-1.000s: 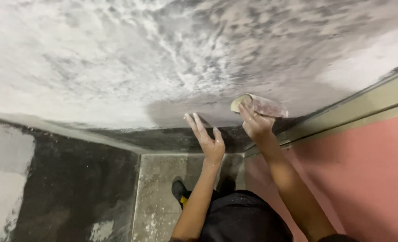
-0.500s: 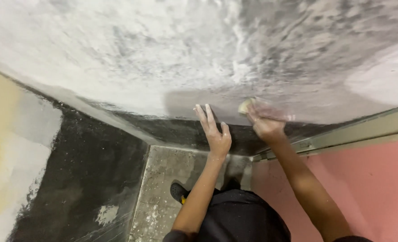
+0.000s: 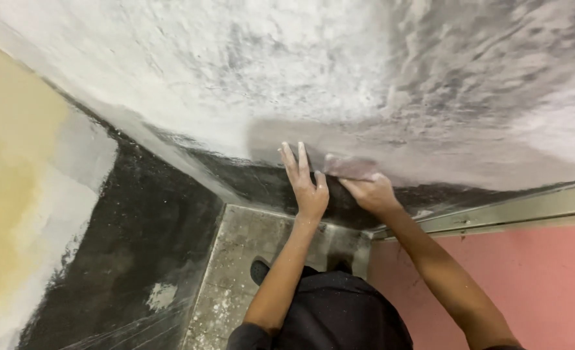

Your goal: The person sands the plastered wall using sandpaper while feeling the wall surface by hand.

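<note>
**Observer:** Grey-white plaster wall [image 3: 365,71], dusty and swirled, is filling most of your view. You are pressing your left hand [image 3: 308,188] flat against it, fingers stretched out and close together, holding nothing.

**Recorder:** And the right?

**Observer:** Your right hand [image 3: 372,192] is bearing a pinkish sanding pad [image 3: 350,167] against the wall, fingers curled over its near edge. The pad is lying just right of your left fingertips, low on the wall, right above the dark band [image 3: 261,181] at its foot.

**Recorder:** Any change since a second ago?

**Observer:** Yes. The pad was sitting further right and a little higher then, well apart from the left hand. Now you are bringing it leftward and down until the two hands are nearly touching. Your head is turning too: more of the yellowish side wall [image 3: 15,194] on the left is coming into view.

**Recorder:** Meaning?

**Observer:** My reading is that you are working the rubbing stroke along the lower strip, with the left hand serving as a brace. The patch around the pad is looking smoother and greyer than the rough swirls above.

**Recorder:** Surroundings?

**Observer:** Speckled concrete floor [image 3: 235,272] below, one dark shoe [image 3: 259,271] showing, a metal door frame [image 3: 495,214] and a pink panel [image 3: 508,272] to the right.
</note>
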